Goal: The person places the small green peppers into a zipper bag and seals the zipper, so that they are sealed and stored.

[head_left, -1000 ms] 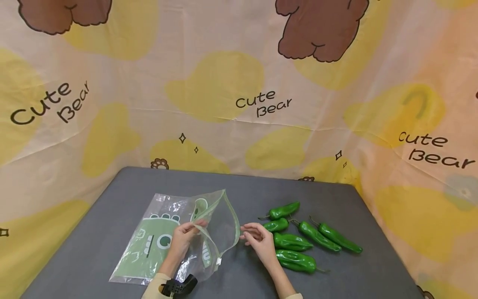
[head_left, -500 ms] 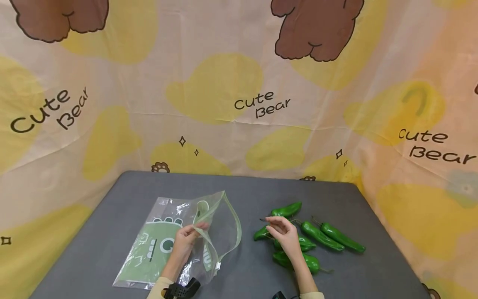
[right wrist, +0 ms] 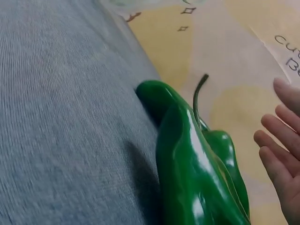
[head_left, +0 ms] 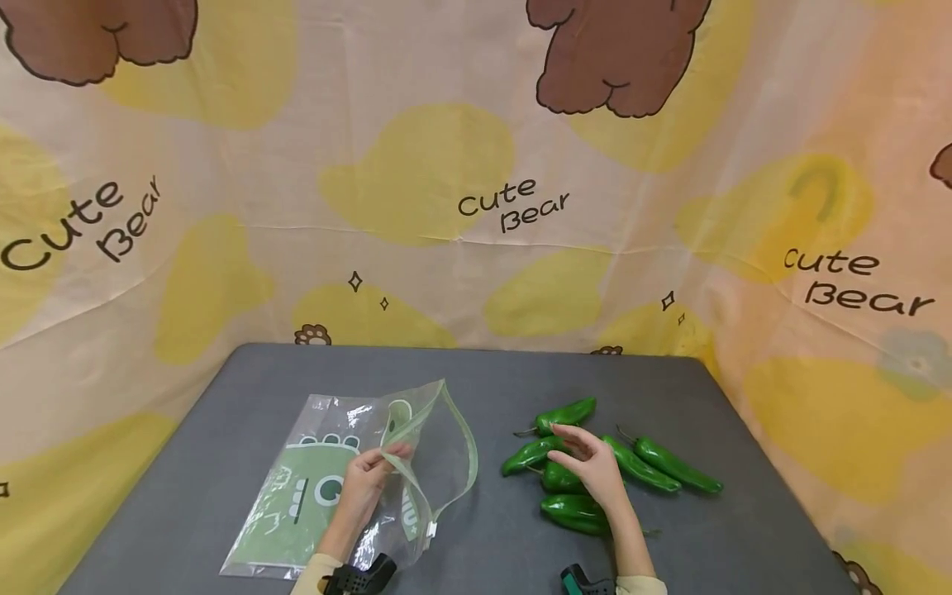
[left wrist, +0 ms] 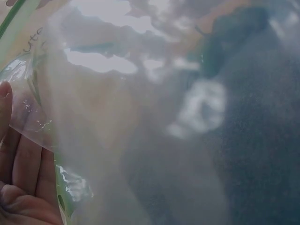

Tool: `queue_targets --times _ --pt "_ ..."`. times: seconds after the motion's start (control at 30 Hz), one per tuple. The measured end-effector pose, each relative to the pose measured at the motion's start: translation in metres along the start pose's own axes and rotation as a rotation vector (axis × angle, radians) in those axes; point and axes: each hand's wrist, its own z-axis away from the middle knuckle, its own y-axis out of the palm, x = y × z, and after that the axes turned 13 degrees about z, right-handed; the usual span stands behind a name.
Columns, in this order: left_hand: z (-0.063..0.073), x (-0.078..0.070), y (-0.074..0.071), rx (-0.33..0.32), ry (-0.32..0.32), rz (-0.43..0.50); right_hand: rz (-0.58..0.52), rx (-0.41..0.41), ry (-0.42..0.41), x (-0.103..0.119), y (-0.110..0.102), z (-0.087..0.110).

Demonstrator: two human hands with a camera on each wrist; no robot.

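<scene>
My left hand (head_left: 364,487) pinches the rim of a clear plastic zip bag (head_left: 297,512) printed with a green cartoon face. The bag's green-edged mouth gapes toward the right, with a white slider at its lower corner. Clear film of the bag (left wrist: 140,140) fills most of the left wrist view. Above several green peppers on the right hovers my right hand (head_left: 598,471), thumb and fingers spread, holding nothing. It partly hides the middle pepper (head_left: 559,478). In the right wrist view a glossy pepper (right wrist: 187,173) stands left of the fingers.
Another pepper (head_left: 568,413) lies behind the hand, one (head_left: 576,512) in front, and a slim one (head_left: 677,464) to its right. The grey table (head_left: 491,380) meets a printed cloth backdrop (head_left: 416,182) on its back and sides.
My right hand has moved right, from beside the bag's mouth to over the peppers. The left hand keeps its hold on the bag.
</scene>
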Motion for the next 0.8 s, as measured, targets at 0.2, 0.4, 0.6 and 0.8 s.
queue_targets --times 0.2,0.4,0.6,0.8 --pt "0.001 -0.001 0.001 0.024 0.003 0.039 0.108 0.031 0.086 0.003 -0.006 0.005" --pt "0.002 -0.001 0.000 0.052 0.012 0.081 0.152 0.125 0.209 -0.019 -0.008 0.005" --pt "0.001 -0.001 -0.001 0.042 0.014 0.073 0.273 0.213 0.191 -0.019 -0.014 0.003" --pt "0.000 -0.001 -0.001 0.073 0.019 0.084 0.376 0.273 0.233 -0.016 -0.018 0.005"
